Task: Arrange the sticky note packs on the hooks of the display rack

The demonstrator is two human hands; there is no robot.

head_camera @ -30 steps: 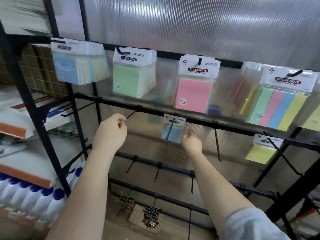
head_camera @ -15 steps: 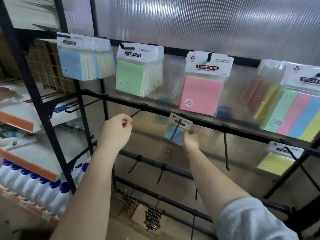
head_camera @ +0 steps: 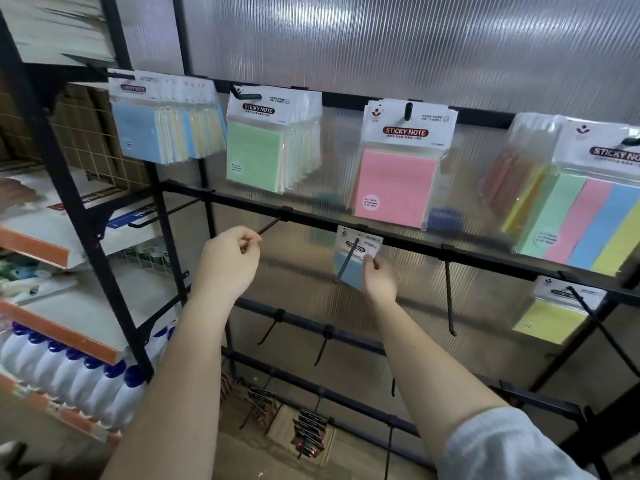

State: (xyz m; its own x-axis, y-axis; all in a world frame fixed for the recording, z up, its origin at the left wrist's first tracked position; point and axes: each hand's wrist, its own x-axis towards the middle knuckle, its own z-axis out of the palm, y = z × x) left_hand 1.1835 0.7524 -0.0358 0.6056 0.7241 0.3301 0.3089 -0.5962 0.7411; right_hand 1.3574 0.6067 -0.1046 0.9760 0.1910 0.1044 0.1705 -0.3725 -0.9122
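Note:
A small blue sticky note pack (head_camera: pixel 348 263) hangs on a hook of the black rack's second bar (head_camera: pixel 408 241). My right hand (head_camera: pixel 379 277) pinches that pack's right edge. My left hand (head_camera: pixel 230 263) grips the tip of the bare hook (head_camera: pixel 268 225) to its left. On the top bar hang blue packs (head_camera: pixel 152 129), green packs (head_camera: pixel 263 148), a pink pack (head_camera: pixel 394 188) and striped multicolour packs (head_camera: pixel 585 220). A yellow pack (head_camera: pixel 550 318) hangs at the right on the second bar.
Bare hooks (head_camera: pixel 449 299) jut from the second and lower bars. To the left stands a shelf unit with white bottles with blue caps (head_camera: pixel 72 379). Small dark packs (head_camera: pixel 304 434) lie on the floor under the rack. A ribbed translucent panel backs the rack.
My right hand has risen slightly along the blue pack and now pinches its right edge. The view has shifted a little to the left; my left hand stays on its hook.

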